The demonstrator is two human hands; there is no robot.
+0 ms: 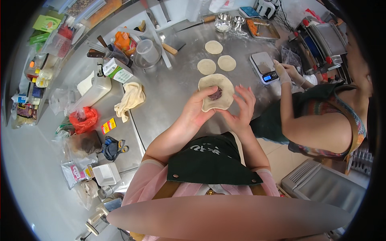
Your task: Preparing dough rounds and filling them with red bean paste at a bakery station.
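A round dough wrapper [226,86] is held up above the steel worktop, a dark purple ball of filling [216,94] in its middle. My left hand [197,105] carries the wrapper from the left, its thumb pressed onto the filling and its other fingers hidden underneath. At the wrapper's right edge, my right hand [242,107] curves around the rim, thumb at the lower edge and fingertips by the side. Just beyond lie three flat dough rounds: one on the left [206,67], one on the right [226,63] and one farther back [214,47].
A co-worker's gloved hands [286,72] are beside a digital scale [263,66] on the right. Behind are a dough scraper [173,43], metal cups [223,23] and a tray [263,30]. Leftward lie a cloth [130,99], a carton [118,71] and scissors [113,148].
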